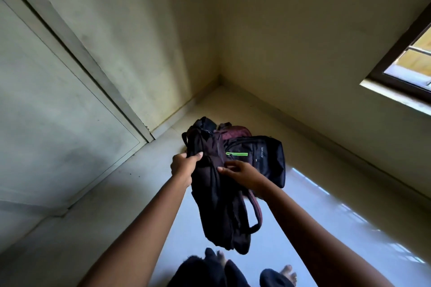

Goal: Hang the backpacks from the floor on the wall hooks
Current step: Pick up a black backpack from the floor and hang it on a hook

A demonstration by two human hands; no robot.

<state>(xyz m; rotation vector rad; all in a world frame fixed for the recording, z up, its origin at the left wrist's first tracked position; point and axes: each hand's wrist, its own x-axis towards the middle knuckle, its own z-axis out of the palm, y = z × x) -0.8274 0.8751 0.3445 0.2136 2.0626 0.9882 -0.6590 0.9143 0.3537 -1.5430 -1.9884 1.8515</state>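
A dark purplish backpack (pixel 221 207) hangs in the air in front of me, its straps dangling toward my feet. My left hand (pixel 184 166) grips its upper left edge. My right hand (pixel 242 176) pinches the fabric near its middle. Behind it, on the floor in the corner, lies a black backpack (pixel 263 158) with a bright green zipper, and a maroon backpack (pixel 235 131) peeks out beyond that. No wall hooks are in view.
A pale door (pixel 46 112) with its frame fills the left wall. A dark-framed window (pixel 410 70) sits at the right and throws light on the white floor (pixel 314 216). My bare feet (pixel 288 272) stand at the bottom edge.
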